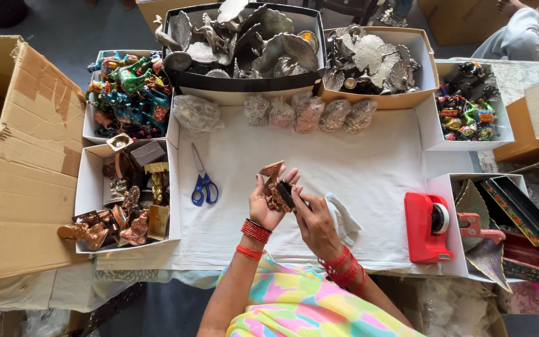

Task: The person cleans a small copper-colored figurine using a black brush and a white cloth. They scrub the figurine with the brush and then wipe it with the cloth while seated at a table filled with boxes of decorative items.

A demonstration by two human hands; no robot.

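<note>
Head view: a small copper-coloured figurine (274,187) is gripped in the left hand (266,206), lifted above the white cloth (357,168) on the counter, just right of the blue scissors (203,184). The right hand (314,226) is pinched around a small dark piece (286,193) that's pressed against the figurine's right side. A crumpled white tissue (343,218) is tucked under that hand.

What could go sideways, honestly: the figurine looks knobbly and is only pinched, so a slip could send it down onto the cloth, maybe bending its thin flared top. The long axis is roughly upright in the picture, tilted a bit, with the flared end pointed away from the body, toward the wrapped bundles (307,112) beyond the scissors.
</note>
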